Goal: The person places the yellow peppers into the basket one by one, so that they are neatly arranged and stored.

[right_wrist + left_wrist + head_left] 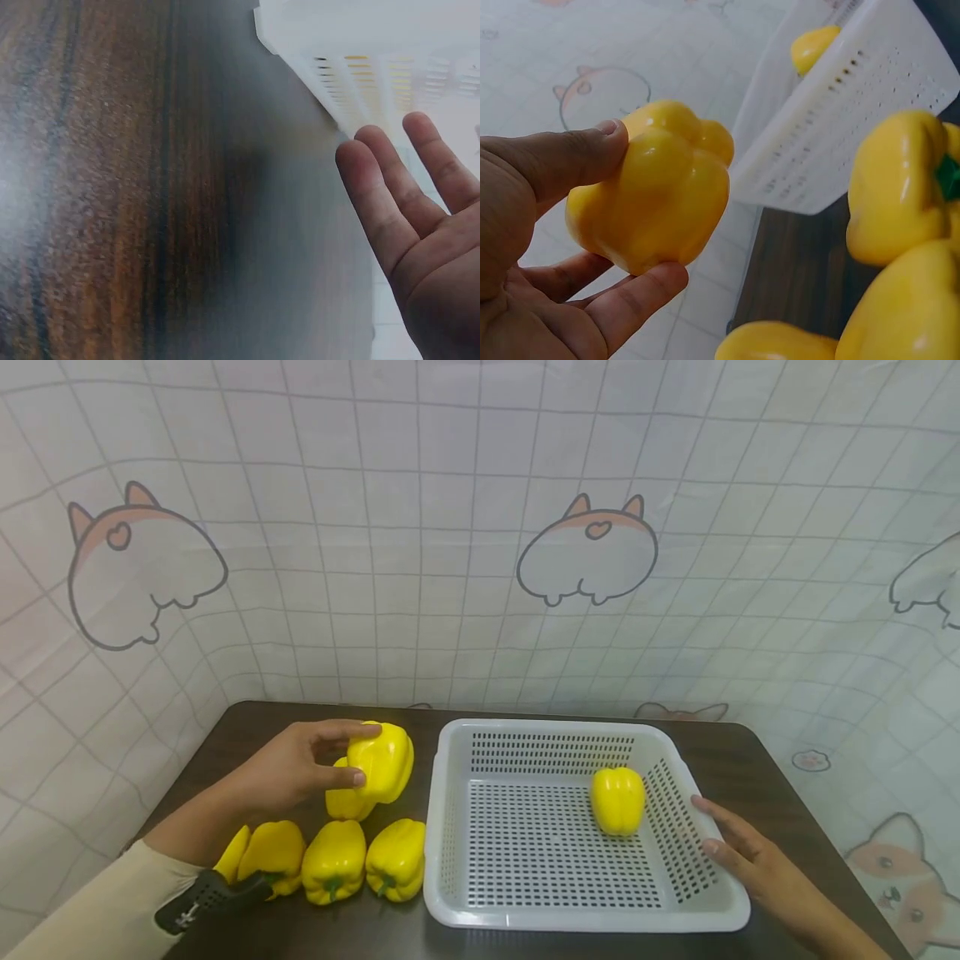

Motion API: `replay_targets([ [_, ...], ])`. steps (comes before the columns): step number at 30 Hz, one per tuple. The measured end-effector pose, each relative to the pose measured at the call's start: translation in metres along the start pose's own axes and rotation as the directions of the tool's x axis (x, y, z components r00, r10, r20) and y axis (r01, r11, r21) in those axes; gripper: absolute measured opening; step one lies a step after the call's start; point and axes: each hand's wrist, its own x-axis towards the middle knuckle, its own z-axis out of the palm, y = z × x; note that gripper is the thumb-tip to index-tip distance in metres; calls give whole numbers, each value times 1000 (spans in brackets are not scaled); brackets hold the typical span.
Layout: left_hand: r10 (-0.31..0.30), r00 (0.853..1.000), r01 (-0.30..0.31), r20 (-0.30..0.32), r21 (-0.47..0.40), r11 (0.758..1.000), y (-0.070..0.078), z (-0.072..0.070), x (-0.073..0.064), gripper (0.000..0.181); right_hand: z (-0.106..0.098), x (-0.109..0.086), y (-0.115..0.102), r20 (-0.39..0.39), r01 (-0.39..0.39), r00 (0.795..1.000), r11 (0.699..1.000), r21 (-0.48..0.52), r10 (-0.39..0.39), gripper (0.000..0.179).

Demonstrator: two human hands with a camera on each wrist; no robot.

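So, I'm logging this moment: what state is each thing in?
Raised pepper: off table
Left grip: pinching raised pepper
Basket pepper: resting inside
Basket: upright on table
Table peppers: unheld, beside basket
Right grip: loosely extended beside basket, contact unclear
Black wristband: strapped on

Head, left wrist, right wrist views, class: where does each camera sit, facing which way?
Head: on the head, facing forward and down at the basket; left grip and right grip show.
Left wrist: on that wrist, facing the held pepper; left grip shows.
Right wrist: on that wrist, facing the tabletop and basket; right grip shows.
Shared: head and left wrist show the held pepper.
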Motion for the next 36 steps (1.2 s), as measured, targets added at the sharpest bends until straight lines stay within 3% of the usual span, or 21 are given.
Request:
replay_targets([
  [4, 19, 1000, -19, 4, 22, 1000, 5, 6, 3, 63, -3, 0, 0, 30, 22, 999, 1000, 10, -22, 63],
  [9, 59, 998, -59, 10, 62, 996, 11, 15, 6, 62, -2, 1, -3, 4, 7, 1000, 1000, 13, -7, 64],
  [16, 57, 998, -58, 32, 42, 997, 18, 28, 13, 61, 0, 3, -3, -19, -29, 999, 999, 41, 30, 67],
  [26, 115, 991, -116, 72, 18, 993, 19, 44, 25, 61, 3, 2, -3, -24, -20, 999, 999, 49, 21, 66],
  [36, 62, 995, -63, 75, -1, 998, 24, 58, 37, 60, 3, 2, 0, -37, -13, 999, 999, 33, 15, 65],
])
